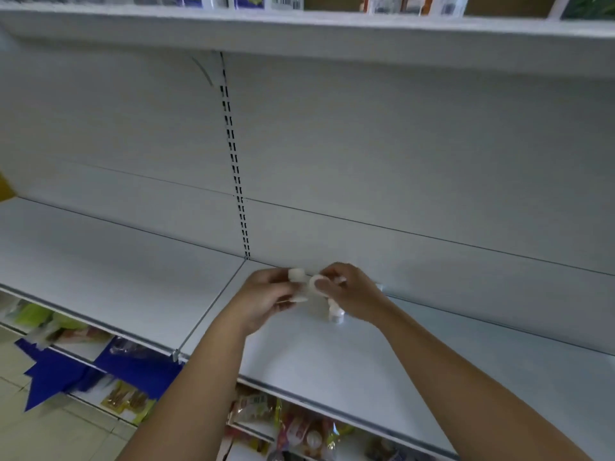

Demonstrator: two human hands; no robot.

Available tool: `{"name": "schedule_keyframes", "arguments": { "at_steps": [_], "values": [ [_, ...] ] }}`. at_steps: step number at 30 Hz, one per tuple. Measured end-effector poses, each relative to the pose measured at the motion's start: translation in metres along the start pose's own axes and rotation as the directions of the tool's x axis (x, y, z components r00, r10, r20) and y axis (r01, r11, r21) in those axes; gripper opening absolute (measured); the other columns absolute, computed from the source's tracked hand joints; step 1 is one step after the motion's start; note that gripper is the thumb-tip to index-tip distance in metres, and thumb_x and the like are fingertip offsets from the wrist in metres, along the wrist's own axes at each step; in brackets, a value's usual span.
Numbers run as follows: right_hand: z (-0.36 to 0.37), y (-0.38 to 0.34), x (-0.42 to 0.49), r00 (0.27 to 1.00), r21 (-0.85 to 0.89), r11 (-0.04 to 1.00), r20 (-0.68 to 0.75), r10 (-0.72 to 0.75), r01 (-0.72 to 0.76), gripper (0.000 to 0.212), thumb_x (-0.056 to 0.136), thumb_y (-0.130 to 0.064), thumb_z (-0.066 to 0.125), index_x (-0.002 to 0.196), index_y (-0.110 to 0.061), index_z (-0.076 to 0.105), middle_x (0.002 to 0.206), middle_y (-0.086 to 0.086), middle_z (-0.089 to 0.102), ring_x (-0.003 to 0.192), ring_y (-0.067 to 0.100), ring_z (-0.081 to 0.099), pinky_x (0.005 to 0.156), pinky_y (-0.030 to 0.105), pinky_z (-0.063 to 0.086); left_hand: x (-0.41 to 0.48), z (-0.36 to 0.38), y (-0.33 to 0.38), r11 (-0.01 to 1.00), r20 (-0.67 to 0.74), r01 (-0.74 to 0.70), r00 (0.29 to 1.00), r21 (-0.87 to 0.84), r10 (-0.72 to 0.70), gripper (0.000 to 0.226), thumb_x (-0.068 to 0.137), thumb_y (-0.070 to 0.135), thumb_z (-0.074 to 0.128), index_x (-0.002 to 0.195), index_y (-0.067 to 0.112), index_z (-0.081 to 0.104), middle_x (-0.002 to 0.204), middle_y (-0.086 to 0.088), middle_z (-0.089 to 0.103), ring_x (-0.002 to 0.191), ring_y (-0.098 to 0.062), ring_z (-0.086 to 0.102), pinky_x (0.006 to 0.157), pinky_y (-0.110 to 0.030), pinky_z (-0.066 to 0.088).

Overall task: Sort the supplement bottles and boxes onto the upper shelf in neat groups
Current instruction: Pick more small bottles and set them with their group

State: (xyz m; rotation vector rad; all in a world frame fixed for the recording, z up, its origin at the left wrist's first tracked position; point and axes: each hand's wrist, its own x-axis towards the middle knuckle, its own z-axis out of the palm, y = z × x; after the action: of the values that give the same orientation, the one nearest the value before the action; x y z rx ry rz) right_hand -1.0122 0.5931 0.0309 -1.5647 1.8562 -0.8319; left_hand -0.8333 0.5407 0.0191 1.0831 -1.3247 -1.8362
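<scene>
- A person's left hand (pixel 266 296) curls its fingers round a small white bottle (pixel 297 274), whose cap end pokes out above the knuckles.
- The right hand (pixel 354 294), just beside the left, pinches a second bottle (pixel 314 283) turned end-on to the camera. Motion blur hides exactly how the fingers sit.
- A third bottle (pixel 335 315) stands upright on the white shelf (pixel 299 367) directly beneath the right hand, near the back panel.
- The bottles look like small plastic ones — probably light and stiff, with smooth sides that could slip. A grip round the body below the cap seems safer than one on the cap.
- No label on any bottle can be read. Packages (pixel 286 1) on the shelf above the hands show barcodes only, and the packets (pixel 299 427) below the forearms are too blurred to read.
</scene>
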Motion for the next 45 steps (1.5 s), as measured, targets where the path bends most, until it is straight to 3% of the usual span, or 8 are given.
{"name": "schedule_keyframes", "arguments": {
  "at_steps": [4, 7, 15, 22, 29, 33, 40, 45],
  "values": [
    [-0.016, -0.042, -0.044, 0.954, 0.683, 0.669, 0.171, 0.246, -0.294, 0.036, 0.096, -0.044, 0.046, 0.097, -0.012, 0.062, 0.082, 0.014, 0.07, 0.057, 0.018, 0.053, 0.052, 0.026, 0.037, -0.058, 0.006, 0.046, 0.993, -0.022, -0.117, 0.993, -0.01, 0.117, 0.03, 0.085, -0.007, 0.063, 0.111, 0.007, 0.063, 0.098, -0.008, 0.07, 0.082, -0.017, 0.069, 0.066, -0.021, 0.055],
    [-0.032, -0.075, -0.08, 0.935, 0.83, 0.433, 0.281, 0.217, -0.35, 0.046, 0.095, -0.058, 0.039, 0.092, -0.016, 0.057, 0.063, 0.002, 0.053, 0.041, 0.011, 0.035, 0.038, 0.019, 0.022, -0.101, 0.012, 0.079, 0.979, -0.016, -0.202, 0.979, 0.011, 0.203, 0.033, 0.083, -0.009, 0.065, 0.112, 0.005, 0.056, 0.097, -0.011, 0.071, 0.082, -0.017, 0.069, 0.067, -0.021, 0.055],
    [-0.089, -0.164, -0.183, 0.985, 0.868, 0.466, 0.145, 0.095, -0.172, 0.045, 0.095, -0.057, 0.037, 0.091, -0.016, 0.054, 0.064, 0.0, 0.052, 0.038, 0.009, 0.035, 0.042, 0.02, 0.016, -0.211, 0.044, 0.153, 0.952, 0.231, -0.306, 0.927, 0.01, 0.295, 0.022, 0.092, -0.006, 0.053, 0.107, 0.01, 0.05, 0.075, -0.002, 0.056, 0.063, -0.015, 0.057, 0.065, -0.028, 0.057],
    [-0.154, -0.208, -0.251, 0.995, 0.926, 0.374, -0.019, -0.093, 0.053, 0.032, 0.084, -0.026, 0.04, 0.104, -0.008, 0.055, 0.073, 0.006, 0.048, 0.05, 0.015, 0.042, 0.045, 0.021, 0.032, -0.257, 0.085, 0.209, 0.938, 0.35, -0.323, 0.87, -0.126, 0.347, 0.033, 0.099, 0.014, 0.032, 0.11, 0.006, 0.062, 0.08, -0.01, 0.063, 0.067, -0.017, 0.058, 0.063, -0.025, 0.053],
    [-0.246, -0.199, -0.279, 0.908, 0.636, 0.678, -0.403, -0.115, 0.369, 0.021, 0.075, -0.022, 0.066, 0.096, -0.016, 0.065, 0.085, 0.001, 0.071, 0.079, 0.015, 0.067, 0.062, 0.022, 0.051, -0.257, 0.16, 0.247, 0.844, 0.331, -0.529, 0.814, 0.083, 0.478, 0.014, 0.098, 0.024, 0.052, 0.104, 0.019, 0.064, 0.096, -0.008, 0.066, 0.094, -0.021, 0.066, 0.086, -0.029, 0.054],
    [-0.309, -0.171, -0.292, 0.814, 0.393, 0.816, -0.56, -0.153, 0.424, 0.028, 0.078, -0.024, 0.07, 0.105, -0.021, 0.062, 0.084, -0.003, 0.073, 0.083, 0.015, 0.069, 0.073, 0.028, 0.052, -0.239, 0.214, 0.261, 0.579, 0.48, -0.705, 0.706, 0.409, 0.521, 0.027, 0.079, 0.051, 0.061, 0.102, 0.038, 0.066, 0.103, 0.006, 0.07, 0.103, -0.018, 0.064, 0.095, -0.039, 0.05],
    [-0.406, -0.114, -0.29, 0.775, -0.166, 0.978, -0.6, -0.199, 0.123, 0.035, 0.08, -0.023, 0.075, 0.114, -0.023, 0.065, 0.087, 0.002, 0.074, 0.082, 0.016, 0.072, 0.081, 0.031, 0.058, -0.191, 0.331, 0.275, 0.388, 0.501, -0.698, 0.708, 0.602, 0.498, 0.02, 0.088, 0.043, 0.066, 0.104, 0.032, 0.069, 0.089, 0.013, 0.069, 0.082, -0.006, 0.063, 0.058, -0.019, 0.047],
    [-0.438, -0.092, -0.266, 0.841, -0.478, 0.877, -0.492, -0.227, -0.043, 0.044, 0.069, -0.027, 0.085, 0.108, -0.026, 0.065, 0.086, -0.006, 0.067, 0.081, 0.014, 0.066, 0.086, 0.033, 0.053, -0.151, 0.38, 0.293, 0.268, 0.515, -0.669, 0.72, 0.693, 0.465, 0.02, 0.084, 0.033, 0.073, 0.099, 0.02, 0.074, 0.088, 0.0, 0.074, 0.069, -0.012, 0.061, 0.07, -0.03, 0.055]
  ]
}}
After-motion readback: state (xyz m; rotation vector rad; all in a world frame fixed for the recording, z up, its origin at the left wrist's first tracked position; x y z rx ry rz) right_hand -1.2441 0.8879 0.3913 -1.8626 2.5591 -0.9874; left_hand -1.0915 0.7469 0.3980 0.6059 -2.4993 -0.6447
